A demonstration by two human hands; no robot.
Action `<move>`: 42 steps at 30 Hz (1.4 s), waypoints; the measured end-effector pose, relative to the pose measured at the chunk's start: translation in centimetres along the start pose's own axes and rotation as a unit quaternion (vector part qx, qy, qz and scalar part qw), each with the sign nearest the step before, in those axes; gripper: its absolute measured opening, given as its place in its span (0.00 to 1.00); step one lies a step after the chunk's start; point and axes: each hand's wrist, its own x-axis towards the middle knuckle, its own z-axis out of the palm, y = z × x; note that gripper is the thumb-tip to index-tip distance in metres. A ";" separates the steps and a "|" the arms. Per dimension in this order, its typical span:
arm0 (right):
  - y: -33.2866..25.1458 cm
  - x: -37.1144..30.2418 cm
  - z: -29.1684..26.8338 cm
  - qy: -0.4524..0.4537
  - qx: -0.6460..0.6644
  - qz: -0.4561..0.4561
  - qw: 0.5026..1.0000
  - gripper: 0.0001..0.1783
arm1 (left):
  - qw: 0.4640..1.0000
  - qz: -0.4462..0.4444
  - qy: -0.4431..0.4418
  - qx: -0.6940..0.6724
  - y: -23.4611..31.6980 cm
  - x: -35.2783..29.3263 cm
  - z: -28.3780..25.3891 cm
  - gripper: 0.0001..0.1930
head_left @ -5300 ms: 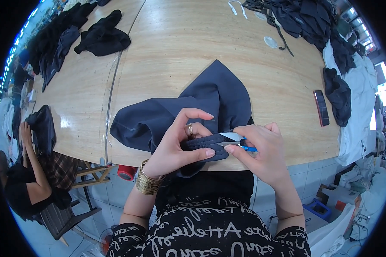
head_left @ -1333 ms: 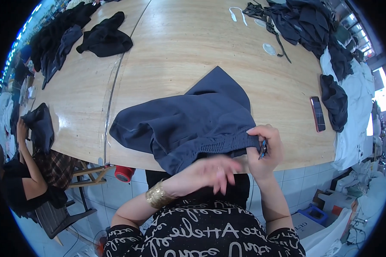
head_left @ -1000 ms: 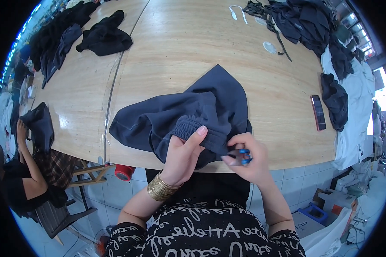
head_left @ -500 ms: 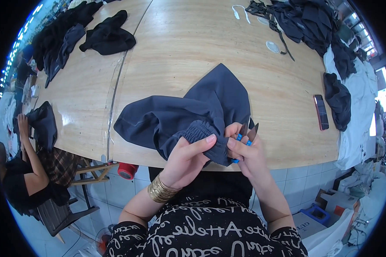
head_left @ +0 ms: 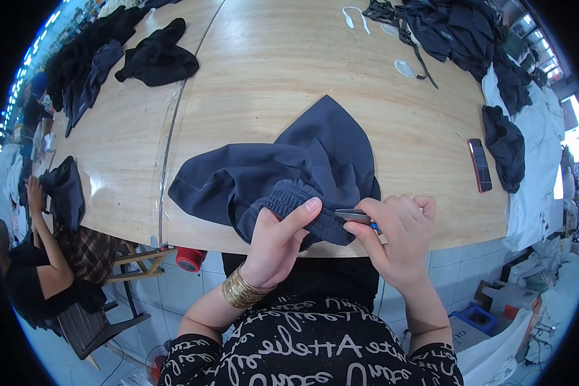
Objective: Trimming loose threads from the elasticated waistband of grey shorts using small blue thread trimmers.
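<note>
A dark grey-blue garment (head_left: 264, 161) with a gathered elastic waistband (head_left: 293, 198) lies in front of me at the table's near edge, its two wide ends spread away from me. My left hand (head_left: 280, 235) grips the waistband, thumb on top and fingers folded beneath it. In my right hand (head_left: 399, 235) is a pair of thread snips (head_left: 357, 217) with a little blue on its handle. Its metal blades point left, with the tips at the waistband's right part. Whether the blades touch the cloth I cannot tell.
Black clothes (head_left: 161, 55) lie at the far left, and a dark clothes pile (head_left: 453, 32) at the far right. A phone (head_left: 480, 165) is on the right side of the wooden table (head_left: 251, 83). At left, a co-worker's hand (head_left: 35, 193) is by a dark cloth.
My right hand has turned and opened out from the cloth; the snips, which pointed up and away, now point left at the waistband. My left hand keeps its hold.
</note>
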 end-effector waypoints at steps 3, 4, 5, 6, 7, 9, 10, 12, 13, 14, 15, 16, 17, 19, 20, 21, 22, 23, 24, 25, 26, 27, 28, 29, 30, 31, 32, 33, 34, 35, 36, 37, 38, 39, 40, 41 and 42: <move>-0.2 0.2 0.3 0.012 -0.026 0.006 1.000 0.13 | 1.000 0.017 0.012 0.004 -0.2 0.0 0.1 0.11; -0.2 0.2 0.4 0.012 -0.027 0.007 1.000 0.13 | 1.000 0.016 0.012 0.004 -0.3 0.0 0.1 0.11; -0.1 0.3 0.4 0.014 -0.030 0.004 0.999 0.13 | 1.000 0.020 0.017 0.006 -0.4 0.0 0.0 0.11; -0.1 0.3 0.5 0.015 -0.034 0.002 0.999 0.13 | 0.999 0.025 0.022 0.007 -0.5 0.0 0.0 0.10; -0.2 0.3 0.5 0.015 -0.034 0.002 0.999 0.13 | 0.999 0.025 0.022 0.007 -0.6 -0.1 -0.1 0.10; -0.2 0.3 0.5 0.010 -0.032 0.004 0.999 0.13 | 1.000 0.019 0.019 -0.006 -0.7 -0.1 -0.3 0.09; -0.2 0.4 0.5 0.010 -0.033 0.004 0.999 0.13 | 1.000 0.019 0.019 -0.007 -0.8 -0.1 -0.3 0.09; -0.2 0.4 0.6 0.007 -0.028 0.008 1.000 0.12 | 0.999 0.030 0.037 -0.002 -1.0 0.0 -0.3 0.09; -0.2 0.4 0.6 0.007 -0.028 0.008 1.000 0.12 | 0.999 0.030 0.037 -0.002 -1.0 -0.1 -0.3 0.09; -0.3 0.4 0.6 0.007 -0.025 0.009 1.000 0.12 | 0.999 0.026 0.037 0.000 -0.9 -0.1 -0.2 0.09; -0.3 0.4 0.6 0.007 -0.023 0.011 1.000 0.12 | 0.999 0.021 0.036 0.002 -0.9 -0.1 -0.2 0.09; -0.3 0.4 0.6 0.007 -0.023 0.011 1.000 0.12 | 0.999 0.021 0.036 0.002 -0.9 -0.1 -0.3 0.09; -0.3 0.5 0.6 0.005 -0.021 0.013 1.000 0.12 | 0.999 0.023 0.033 0.001 -1.0 -0.1 -0.4 0.09; -0.3 0.4 0.5 0.003 -0.018 0.015 1.000 0.12 | 0.999 0.025 0.030 0.001 -1.1 0.0 -0.4 0.10; -0.3 0.4 0.5 0.004 -0.019 0.014 1.000 0.12 | 0.999 0.025 0.035 0.001 -1.1 0.0 -0.4 0.10; -0.2 0.4 0.5 0.004 -0.020 0.013 1.000 0.12 | 0.999 0.025 0.040 0.002 -1.1 0.0 -0.3 0.11; -0.2 0.4 0.5 0.004 -0.020 0.013 1.000 0.12 | 0.999 0.025 0.040 0.002 -1.0 0.0 -0.2 0.11; -0.1 0.5 0.5 0.009 -0.012 0.019 1.000 0.11 | 0.999 0.023 0.043 -0.011 -0.9 0.1 -0.1 0.10; 0.0 0.5 0.5 0.014 -0.004 0.025 1.000 0.11 | 0.998 0.020 0.046 -0.024 -0.9 0.2 -0.1 0.09; 0.0 0.5 0.4 0.014 -0.004 0.025 1.000 0.11 | 0.998 0.020 0.046 -0.024 -0.9 0.2 -0.1 0.09; 0.1 0.4 0.1 0.020 0.002 0.025 0.999 0.11 | 0.998 0.015 0.048 -0.028 -0.9 0.2 -0.2 0.09; 0.0 0.4 0.0 0.026 0.008 0.026 0.999 0.12 | 0.998 0.010 0.049 -0.032 -0.9 0.2 -0.2 0.09; -0.1 0.4 -0.2 0.026 0.008 0.025 0.999 0.12 | 0.998 0.010 0.050 -0.032 -0.9 0.1 -0.2 0.09; -0.3 0.4 -0.3 0.018 0.007 0.017 1.000 0.12 | 0.999 0.005 0.041 -0.018 -0.8 0.1 -0.3 0.11; -0.4 0.4 -0.3 0.010 0.005 0.010 1.000 0.12 | 0.999 0.000 0.033 -0.005 -0.7 0.1 -0.4 0.13; -0.5 0.4 -0.2 0.010 0.005 0.010 1.000 0.12 | 0.999 0.000 0.033 -0.005 -0.7 0.0 -0.5 0.13; -0.5 0.4 -0.2 0.005 -0.002 0.010 1.000 0.12 | 1.000 -0.002 0.030 -0.002 -0.7 0.0 -0.7 0.13; -0.5 0.3 -0.1 0.001 -0.009 0.010 1.000 0.12 | 1.000 -0.004 0.027 0.000 -0.7 0.0 -0.7 0.13; -0.4 0.3 -0.1 0.001 -0.010 0.010 1.000 0.12 | 1.000 -0.004 0.026 0.000 -0.6 0.0 -0.6 0.13; -0.4 0.3 0.0 0.001 -0.009 0.011 1.000 0.12 | 0.999 -0.004 0.020 -0.037 -0.4 -0.1 -0.4 0.13; -0.3 0.3 0.1 0.001 -0.009 0.012 1.000 0.12 | 0.997 -0.003 0.013 -0.074 -0.3 -0.1 -0.3 0.13; -0.2 0.3 0.1 0.001 -0.009 0.011 1.000 0.12 | 0.997 -0.003 0.013 -0.074 -0.3 -0.1 -0.3 0.13; -0.2 0.3 0.1 0.002 -0.011 0.012 1.000 0.12 | 0.998 0.002 0.001 -0.059 -0.3 -0.1 -0.4 0.13; -0.2 0.4 0.2 0.003 -0.014 0.013 1.000 0.12 | 0.999 0.007 -0.011 -0.044 -0.3 -0.1 -0.6 0.13; -0.2 0.4 0.2 0.003 -0.014 0.013 1.000 0.12 | 0.999 0.007 -0.010 -0.044 -0.4 0.0 -0.7 0.13; -0.2 0.4 0.2 -0.004 -0.012 0.016 1.000 0.11 | 1.000 0.006 -0.001 -0.025 -0.5 0.0 -0.7 0.13; -0.2 0.4 0.2 -0.010 -0.009 0.019 1.000 0.11 | 1.000 0.005 0.008 -0.005 -0.6 0.0 -0.8 0.13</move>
